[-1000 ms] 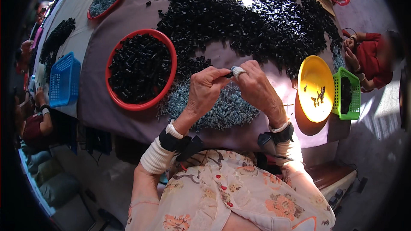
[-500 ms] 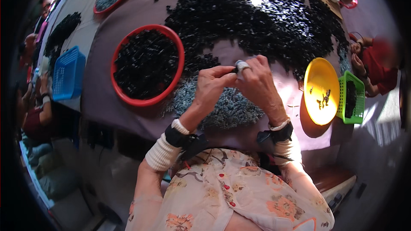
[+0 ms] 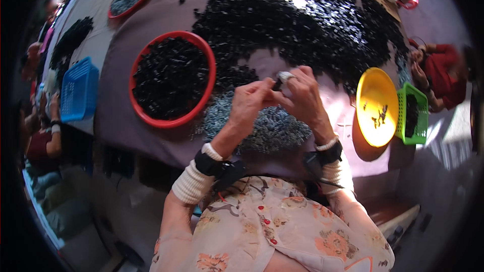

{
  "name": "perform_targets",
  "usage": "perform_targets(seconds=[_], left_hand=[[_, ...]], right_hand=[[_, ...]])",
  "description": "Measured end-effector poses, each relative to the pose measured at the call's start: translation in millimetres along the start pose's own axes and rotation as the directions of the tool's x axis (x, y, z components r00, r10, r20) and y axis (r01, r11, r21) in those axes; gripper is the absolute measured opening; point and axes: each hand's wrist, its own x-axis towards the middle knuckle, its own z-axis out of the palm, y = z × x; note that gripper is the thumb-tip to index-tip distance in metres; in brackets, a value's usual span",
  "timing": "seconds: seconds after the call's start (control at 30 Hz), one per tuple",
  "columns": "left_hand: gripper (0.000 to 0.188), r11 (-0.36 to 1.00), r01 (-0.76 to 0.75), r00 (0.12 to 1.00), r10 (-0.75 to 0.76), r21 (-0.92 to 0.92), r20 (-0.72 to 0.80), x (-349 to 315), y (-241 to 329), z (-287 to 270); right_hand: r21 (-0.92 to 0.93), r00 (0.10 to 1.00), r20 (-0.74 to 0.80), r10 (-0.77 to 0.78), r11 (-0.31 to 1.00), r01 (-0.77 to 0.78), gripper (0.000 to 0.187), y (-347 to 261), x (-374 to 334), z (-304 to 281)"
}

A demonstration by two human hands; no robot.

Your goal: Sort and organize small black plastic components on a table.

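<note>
1. A small dark piece [image 3: 276, 84] is up between the two hands, over the near side of the desk [image 3: 121, 126].
2. The left hand [image 3: 247, 103] has its thumb and finger pinched on the piece.
3. The right hand [image 3: 304, 95] pinches it too, from the right. A white wrap [image 3: 286, 76] goes around one of its fingers.
4. Under the hands lies a heap of little gray bits [image 3: 275, 131].
5. To the left is a big red bowl [image 3: 212, 70] full of black bits [image 3: 171, 78].
6. Farther away, a large black pile [image 3: 252, 25] spreads out.
7. On the right, a yellow plate [image 3: 372, 88] has a few dark bits [image 3: 380, 117] on it. A green basket [image 3: 422, 121] is just beside it.
8. Far to the left is a blue basket [image 3: 78, 90].
9. At the far right is a person in red [image 3: 443, 78].
</note>
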Motion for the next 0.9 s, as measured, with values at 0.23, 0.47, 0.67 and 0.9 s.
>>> perform_targets(seconds=[0.23,0.47,0.67,0.9], left_hand=[[0.033,0.997,0.063,0.997,-0.062,-0.032,0.035,-3,2,-5],[0.024,0.992,0.120,0.973,-0.124,0.034,0.193,-6,-2,-16],[0.030,0.931,-0.300,0.910,0.214,-0.207,-0.355,-4,29,-66],[0.029,0.957,-0.269,0.907,0.215,-0.107,-0.363,-17,34,-83]], right_hand=[[0.055,0.999,-0.015,-0.041,0.998,0.042,0.023,5,-3,0],[0.094,0.994,0.110,-0.003,0.996,-0.008,0.027,6,-13,2],[-0.164,0.951,0.013,0.309,0.939,-0.303,0.037,43,-18,-8],[-0.337,0.972,-0.095,0.215,0.912,-0.235,0.047,73,-10,5]])
